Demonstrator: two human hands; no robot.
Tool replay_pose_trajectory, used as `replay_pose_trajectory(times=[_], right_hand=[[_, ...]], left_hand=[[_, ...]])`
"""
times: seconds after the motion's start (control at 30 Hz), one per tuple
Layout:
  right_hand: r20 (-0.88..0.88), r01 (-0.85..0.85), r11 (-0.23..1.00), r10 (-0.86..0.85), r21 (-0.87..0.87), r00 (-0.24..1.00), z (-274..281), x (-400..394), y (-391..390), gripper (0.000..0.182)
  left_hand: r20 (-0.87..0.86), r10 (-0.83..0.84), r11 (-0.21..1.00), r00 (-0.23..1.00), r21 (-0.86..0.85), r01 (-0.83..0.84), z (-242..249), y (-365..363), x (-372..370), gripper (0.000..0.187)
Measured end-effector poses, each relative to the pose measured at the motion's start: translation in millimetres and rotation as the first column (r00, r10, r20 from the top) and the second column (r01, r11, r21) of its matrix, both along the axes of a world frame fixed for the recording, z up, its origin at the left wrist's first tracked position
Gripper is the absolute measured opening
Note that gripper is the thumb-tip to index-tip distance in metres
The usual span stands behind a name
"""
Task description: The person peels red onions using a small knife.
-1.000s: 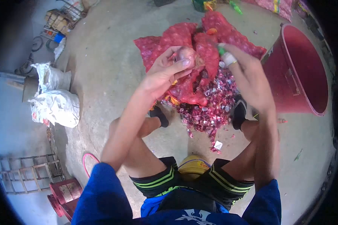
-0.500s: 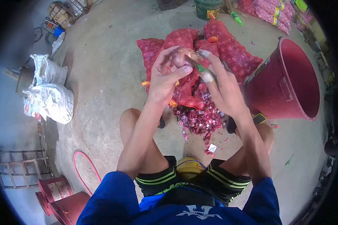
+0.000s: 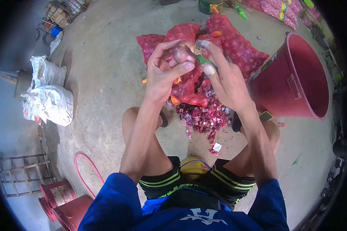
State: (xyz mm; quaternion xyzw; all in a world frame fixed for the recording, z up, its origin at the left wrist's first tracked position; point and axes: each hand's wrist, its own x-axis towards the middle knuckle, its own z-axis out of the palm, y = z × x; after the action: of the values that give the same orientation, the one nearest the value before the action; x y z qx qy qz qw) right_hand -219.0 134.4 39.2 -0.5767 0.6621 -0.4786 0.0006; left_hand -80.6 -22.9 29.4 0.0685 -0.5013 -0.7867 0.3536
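Held up over the mesh sacks, a red onion (image 3: pixel 182 53) with stringy dry roots sits in my left hand (image 3: pixel 160 75), fingers and thumb curled round it. My right hand (image 3: pixel 230 82) grips a small green-handled knife (image 3: pixel 204 60) between thumb and index finger, close to the onion's root end. White tape wraps the thumb and index fingertip of that hand. The blade is mostly hidden against the onion. Below the hands, red mesh sacks (image 3: pixel 235 44) full of onions lie on the floor beside a heap of loose purple onion skins (image 3: pixel 204 117).
A large red tub (image 3: pixel 273 90) lies tilted at the right, with a phone (image 3: pixel 265 115) near its base. White sacks (image 3: pixel 52 104) stand at the left. A pink hose (image 3: pixel 79 169) and red buckets (image 3: pixel 58 194) are lower left. A green bucket (image 3: pixel 205 7) stands at the back.
The onion has turned slightly in my left hand, and less of the knife blade shows. The whole scene has shifted a little upward in view.
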Motion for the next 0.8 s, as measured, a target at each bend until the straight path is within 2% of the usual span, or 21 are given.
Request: replay_pose_trajectory(times=[0.13,0.23,0.27,0.33,0.37,0.43,0.47,0.5,0.53,0.57,0.6,0.63,0.67,0.7,0.73,0.77,0.8], right_hand=[[-0.043,0.045,0.996,-0.042,0.083,0.998,2,-2,5,0.057],[-0.095,0.071,0.994,-0.062,0.088,0.993,2,-1,6,0.057],[-0.101,0.072,0.995,-0.064,0.071,0.993,3,-1,7,0.056],[-0.108,0.068,0.996,-0.062,0.056,0.992,4,-2,5,0.055],[-0.089,0.053,0.997,-0.048,0.055,0.995,3,-3,5,0.055],[-0.051,0.04,0.996,-0.037,0.079,0.998,-6,-4,5,0.055],[-0.089,0.025,1.0,-0.024,0.009,0.996,-15,-9,2,0.053],[-0.137,0.004,0.998,-0.014,-0.069,0.991,-16,-12,-2,0.052],[-0.133,0.008,0.998,-0.016,-0.062,0.991,-17,-10,1,0.052],[0.177,-0.092,0.995,0.099,-0.049,0.979,-18,-8,1,0.049],[0.468,-0.189,0.98,0.198,-0.067,0.861,-14,-6,2,0.047],[0.465,-0.191,0.979,0.2,-0.067,0.862,-9,-6,5,0.047],[0.641,-0.227,0.97,0.226,-0.083,0.733,-2,-7,10,0.047],[0.787,-0.261,0.96,0.24,-0.105,0.568,3,-6,12,0.048],[0.785,-0.268,0.957,0.247,-0.107,0.569,6,-4,12,0.048],[0.851,-0.249,0.955,0.262,-0.161,0.455,8,-3,13,0.049],[0.902,-0.22,0.953,0.275,-0.209,0.334,9,-2,13,0.05]], left_hand=[[0.095,-0.058,0.994,0.994,0.098,0.048,1,0,3,0.065],[0.007,0.154,0.947,0.988,-0.288,-0.145,9,13,2,0.053],[0.009,0.152,0.948,0.988,-0.285,-0.143,7,12,3,0.053],[0.12,-0.03,0.999,0.992,0.022,0.027,6,4,6,0.049],[0.121,-0.028,0.999,0.992,0.027,0.025,4,3,5,0.049],[0.202,0.112,0.99,0.973,-0.11,-0.091,1,8,6,0.049],[0.21,0.103,0.992,0.972,-0.098,-0.084,-1,8,4,0.049],[0.123,0.093,0.986,0.988,-0.149,-0.075,-1,5,1,0.049],[0.041,0.08,0.978,0.996,-0.197,-0.07,-2,4,2,0.05],[0.052,0.051,0.983,0.997,-0.177,-0.041,-1,3,3,0.054],[0.05,0.052,0.983,0.997,-0.176,-0.042,-1,0,4,0.054],[0.041,-0.02,0.988,0.999,-0.152,0.026,-1,-4,3,0.057],[0.032,-0.087,0.988,0.996,-0.128,0.091,-1,-7,5,0.06],[0.03,-0.079,0.988,0.996,-0.128,0.082,1,-7,7,0.06],[0.025,-0.15,0.989,0.988,-0.006,0.15,3,-6,8,0.065],[0.01,-0.222,0.969,0.975,0.116,0.219,5,-5,8,0.069],[0.007,-0.219,0.969,0.976,0.114,0.217,7,-2,6,0.069]])
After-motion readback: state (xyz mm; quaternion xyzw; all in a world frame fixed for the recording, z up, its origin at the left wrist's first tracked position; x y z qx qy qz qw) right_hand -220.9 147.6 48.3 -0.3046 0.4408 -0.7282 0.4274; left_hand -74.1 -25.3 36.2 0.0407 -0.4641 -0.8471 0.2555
